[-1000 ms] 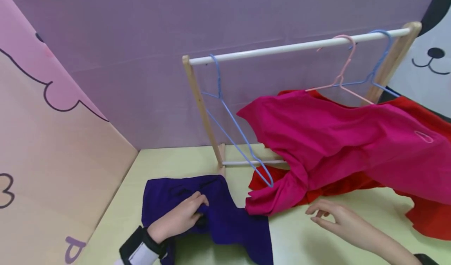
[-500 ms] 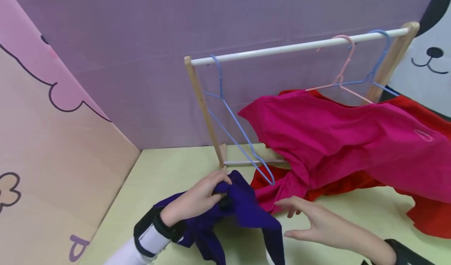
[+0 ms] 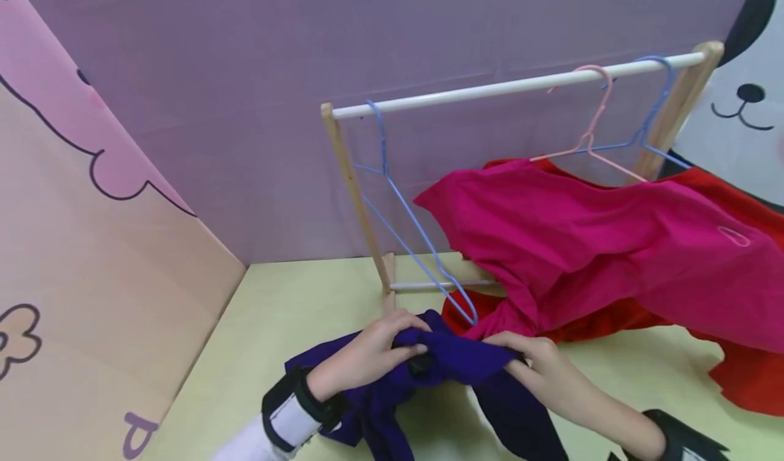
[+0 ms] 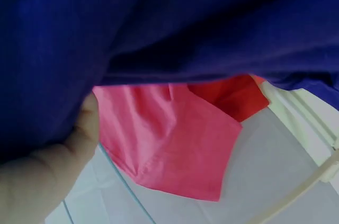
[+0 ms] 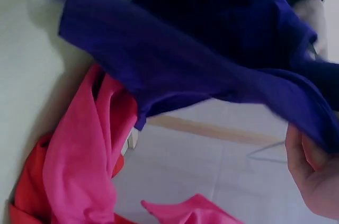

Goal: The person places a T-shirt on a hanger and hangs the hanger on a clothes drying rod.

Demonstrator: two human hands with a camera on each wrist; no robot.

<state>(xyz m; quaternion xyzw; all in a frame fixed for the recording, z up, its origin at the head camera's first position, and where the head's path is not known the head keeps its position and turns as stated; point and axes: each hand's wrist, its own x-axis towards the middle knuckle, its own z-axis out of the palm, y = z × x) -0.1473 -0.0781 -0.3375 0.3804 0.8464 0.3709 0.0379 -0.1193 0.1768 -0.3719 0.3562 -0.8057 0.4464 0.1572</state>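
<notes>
A crumpled dark blue garment (image 3: 465, 357) is partly lifted off the pale yellow table, its lower parts hanging down. My left hand (image 3: 375, 352) grips its upper edge, thumb toward me. At the garment's right end my right hand (image 3: 545, 374) pinches the cloth. Blue cloth (image 4: 175, 28) fills the top of the left wrist view, beside my left hand (image 4: 58, 166). In the right wrist view the cloth (image 5: 175, 60) stretches across to my right hand (image 5: 315, 173). Just behind the garment hangs a bare light blue hanger (image 3: 412, 216).
A rack with a white rail (image 3: 490, 89) and wooden posts stands behind. On its right side a pink garment (image 3: 569, 236) hangs from a pink hanger (image 3: 591, 131), in front of a red garment (image 3: 744, 379). Printed panels (image 3: 92, 263) wall the left and back.
My left hand has raised the blue garment and carried it to the right. My right hand has come in from the right and taken hold of the garment's right end.
</notes>
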